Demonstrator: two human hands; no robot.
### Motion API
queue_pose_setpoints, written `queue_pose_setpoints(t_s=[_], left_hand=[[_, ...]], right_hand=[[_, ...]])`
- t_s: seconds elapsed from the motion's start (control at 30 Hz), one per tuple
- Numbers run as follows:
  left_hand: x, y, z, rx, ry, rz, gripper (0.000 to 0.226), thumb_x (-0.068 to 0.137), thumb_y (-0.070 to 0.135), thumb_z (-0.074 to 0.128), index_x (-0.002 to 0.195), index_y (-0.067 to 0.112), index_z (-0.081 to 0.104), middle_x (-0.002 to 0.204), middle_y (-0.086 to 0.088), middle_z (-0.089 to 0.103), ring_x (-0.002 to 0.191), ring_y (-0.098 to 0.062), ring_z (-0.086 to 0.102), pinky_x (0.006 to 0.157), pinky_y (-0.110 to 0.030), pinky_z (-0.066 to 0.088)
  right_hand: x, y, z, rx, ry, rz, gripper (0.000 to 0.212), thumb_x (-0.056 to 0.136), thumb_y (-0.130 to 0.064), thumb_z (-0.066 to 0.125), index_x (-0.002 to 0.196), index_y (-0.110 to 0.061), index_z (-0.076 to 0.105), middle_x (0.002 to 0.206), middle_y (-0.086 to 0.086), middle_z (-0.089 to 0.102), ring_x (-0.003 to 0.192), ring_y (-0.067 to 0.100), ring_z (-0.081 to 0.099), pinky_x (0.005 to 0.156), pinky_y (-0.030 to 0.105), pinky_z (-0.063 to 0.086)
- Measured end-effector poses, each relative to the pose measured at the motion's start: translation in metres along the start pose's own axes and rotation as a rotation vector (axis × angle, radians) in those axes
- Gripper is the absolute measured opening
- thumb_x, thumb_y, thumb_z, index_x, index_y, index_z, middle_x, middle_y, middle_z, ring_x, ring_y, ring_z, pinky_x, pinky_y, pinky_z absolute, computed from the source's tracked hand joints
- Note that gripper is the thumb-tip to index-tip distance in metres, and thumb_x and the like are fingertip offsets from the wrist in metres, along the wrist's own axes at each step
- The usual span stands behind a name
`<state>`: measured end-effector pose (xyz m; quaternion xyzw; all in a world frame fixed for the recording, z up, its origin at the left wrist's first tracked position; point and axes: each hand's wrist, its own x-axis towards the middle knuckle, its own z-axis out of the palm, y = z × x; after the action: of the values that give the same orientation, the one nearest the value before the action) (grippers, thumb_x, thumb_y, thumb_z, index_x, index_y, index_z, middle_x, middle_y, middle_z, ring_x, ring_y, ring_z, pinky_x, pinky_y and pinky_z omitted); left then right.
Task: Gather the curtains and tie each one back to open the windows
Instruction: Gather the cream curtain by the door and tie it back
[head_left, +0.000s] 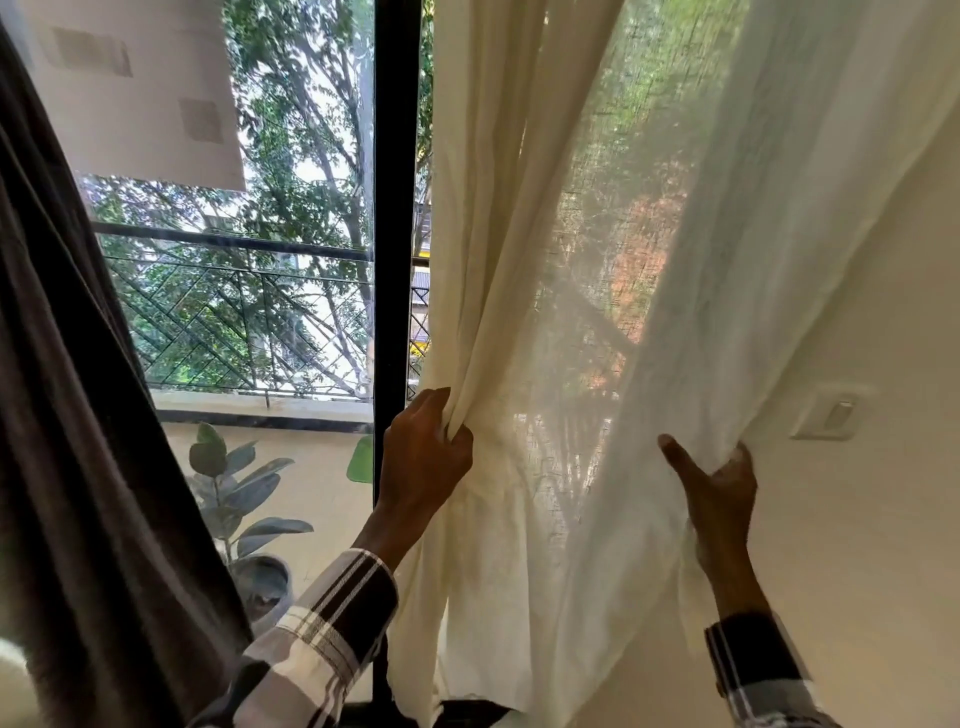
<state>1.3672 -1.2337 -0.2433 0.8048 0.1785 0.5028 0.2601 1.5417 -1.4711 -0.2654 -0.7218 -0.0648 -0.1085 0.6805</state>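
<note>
1. Curtains came in two kinds: a dark curtain (78, 415) hung at about 9 o'clock, and a thin cream curtain (597, 312) filled the picture from 12 o'clock round to 4 o'clock.
2. The dark curtain was pulled to the side, clear of most of the glass. No tie could be seen on it, so I could not tell if it was tied back.
3. The left hand (423, 457) was near the middle, a little toward 6 o'clock. Its fingers were curled tight round a bunch of folds at the cream curtain's left edge.
4. The cream curtain was only partly gathered. It was still spread wide between the two hands, and trees showed through it.
5. The right hand (719, 493) was at about 4 o'clock. Its thumb stuck out and its fingers went behind the cloth, holding the curtain's right side.
6. My guess was that the job was not done: this curtain still needed bunching up and tying, and no tie was in view.
7. The window frame (396, 208) was a black bar at 12 o'clock, with a railing (234, 291) and trees outside.
8. A potted plant (234, 493) sat low at about 7 o'clock, behind the glass.
9. A wall switch (831, 413) sat on the pale wall (883, 519) at about 3 o'clock.
</note>
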Motion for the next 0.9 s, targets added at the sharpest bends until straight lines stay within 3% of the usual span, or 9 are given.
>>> queue_pose_setpoints(t_s=[0.03,0.1,0.17,0.23,0.3,0.4,0.57,0.73,0.9], left_hand=[[-0.001,0.0,0.0,-0.01,0.002,-0.004,0.021,0.073,0.005,0.068,0.093,0.006,0.063,0.081,0.0,0.061,0.063,-0.019,0.055,0.059,-0.022,0.043],[-0.002,0.001,0.0,-0.04,-0.007,-0.007,0.022,0.071,0.009,0.067,0.092,0.007,0.062,0.08,0.002,0.059,0.062,-0.017,0.052,0.057,-0.022,0.042],[-0.006,0.002,0.004,-0.083,-0.026,-0.017,0.028,0.07,0.016,0.063,0.096,0.007,0.062,0.083,-0.001,0.063,0.067,-0.019,0.057,0.06,-0.029,0.049],[-0.012,0.006,0.01,-0.118,-0.059,-0.038,0.039,0.07,0.02,0.061,0.106,0.006,0.062,0.091,-0.004,0.067,0.077,-0.022,0.063,0.069,-0.033,0.054],[-0.022,0.012,0.017,-0.163,-0.087,-0.024,0.039,0.071,0.018,0.062,0.109,0.009,0.06,0.095,-0.005,0.068,0.083,-0.023,0.064,0.073,-0.034,0.054],[-0.033,0.013,0.026,-0.214,-0.144,-0.007,0.038,0.074,0.014,0.064,0.111,0.014,0.058,0.1,-0.003,0.066,0.088,-0.023,0.064,0.076,-0.04,0.055],[-0.042,0.008,0.022,-0.253,-0.173,-0.043,0.042,0.076,0.01,0.067,0.113,0.029,0.058,0.106,0.003,0.068,0.092,-0.016,0.065,0.079,-0.037,0.055],[-0.042,-0.003,0.018,-0.259,-0.182,-0.063,0.026,0.085,0.016,0.07,0.109,0.022,0.064,0.093,0.017,0.064,0.082,0.0,0.06,0.073,-0.034,0.055],[-0.047,-0.002,0.014,-0.289,-0.195,-0.059,0.028,0.084,0.035,0.072,0.108,0.038,0.057,0.094,0.022,0.064,0.085,0.006,0.061,0.07,-0.028,0.057]], right_hand=[[-0.005,0.0,0.002,-0.043,-0.118,-0.004,0.064,0.066,-0.043,0.089,0.118,-0.014,0.064,0.116,0.009,0.069,0.104,0.025,0.068,0.091,0.048,0.056],[-0.022,0.007,0.01,-0.285,-0.249,-0.143,0.028,0.07,-0.037,0.087,0.076,-0.017,0.068,0.072,0.004,0.071,0.063,0.019,0.069,0.061,0.037,0.06],[-0.042,0.009,0.025,-0.445,-0.251,-0.311,0.032,0.079,-0.032,0.082,0.061,-0.019,0.059,0.053,-0.008,0.058,0.048,0.007,0.056,0.044,0.022,0.041],[-0.058,0.006,0.039,-0.459,-0.161,-0.356,0.028,0.084,-0.031,0.076,0.066,-0.019,0.059,0.055,-0.017,0.052,0.051,0.003,0.054,0.047,0.013,0.032],[-0.07,0.006,0.057,-0.365,-0.157,-0.307,0.019,0.086,-0.032,0.073,0.081,-0.015,0.069,0.064,-0.013,0.061,0.06,0.01,0.062,0.052,0.018,0.043],[-0.091,0.008,0.082,-0.305,-0.261,-0.346,0.022,0.087,-0.033,0.072,0.095,-0.012,0.072,0.076,-0.001,0.072,0.067,0.015,0.068,0.058,0.03,0.055],[-0.108,0.005,0.098,-0.175,-0.389,-0.331,0.018,0.085,-0.028,0.075,0.078,-0.034,0.06,0.059,-0.016,0.06,0.06,-0.005,0.059,0.051,0.007,0.038],[-0.116,0.008,0.099,-0.041,-0.559,-0.33,0.019,0.089,-0.024,0.072,0.107,-0.027,0.069,0.083,-0.016,0.071,0.079,-0.005,0.065,0.066,0.006,0.044],[-0.111,0.01,0.096,-0.107,-0.74,-0.355,0.023,0.091,-0.019,0.067,0.114,-0.015,0.069,0.095,-0.015,0.072,0.088,-0.004,0.067,0.074,0.011,0.048]])
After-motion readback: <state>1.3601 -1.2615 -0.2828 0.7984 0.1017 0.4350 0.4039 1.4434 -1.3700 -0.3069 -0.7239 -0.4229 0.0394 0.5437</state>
